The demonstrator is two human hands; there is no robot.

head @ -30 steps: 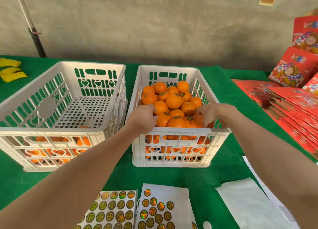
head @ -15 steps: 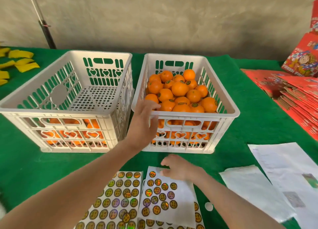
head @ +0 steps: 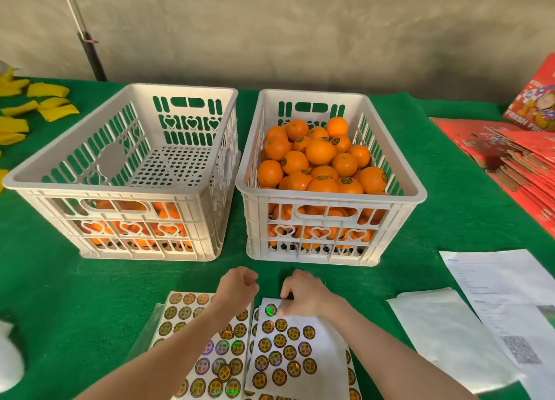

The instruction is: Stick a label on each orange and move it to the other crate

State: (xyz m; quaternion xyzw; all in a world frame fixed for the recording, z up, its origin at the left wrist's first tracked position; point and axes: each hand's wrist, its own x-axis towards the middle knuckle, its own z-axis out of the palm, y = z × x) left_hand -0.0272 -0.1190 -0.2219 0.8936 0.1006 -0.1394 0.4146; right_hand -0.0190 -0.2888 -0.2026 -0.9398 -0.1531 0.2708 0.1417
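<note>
You work at a table under a green felt cloth (head: 60, 279), set against a bare grey concrete wall (head: 300, 33) where a dark pole (head: 90, 54) leans at the far left. Two white slotted crates stand side by side, just apart. The right crate (head: 330, 194) is heaped with oranges (head: 319, 152), several of them bearing round labels. The left crate (head: 105, 189) holds only a low layer of fruit (head: 132, 228), seen through its front slots.

Both your hands are low, near you, over the sticker sheets. Your left hand (head: 237, 288) hovers with its fingers curled in above the left sticker sheet (head: 192, 339); you cannot tell whether it holds anything. Your right hand (head: 303, 294) bends its fingers down onto the top edge of the right sticker sheet (head: 288, 354), beside a shiny label (head: 271, 309); whether it pinches anything is hidden.

White printed papers (head: 495, 279) lie to your right, flat red cartons (head: 516, 159) are stacked beyond them, and yellow pieces (head: 51, 105) lie scattered at the far left.
</note>
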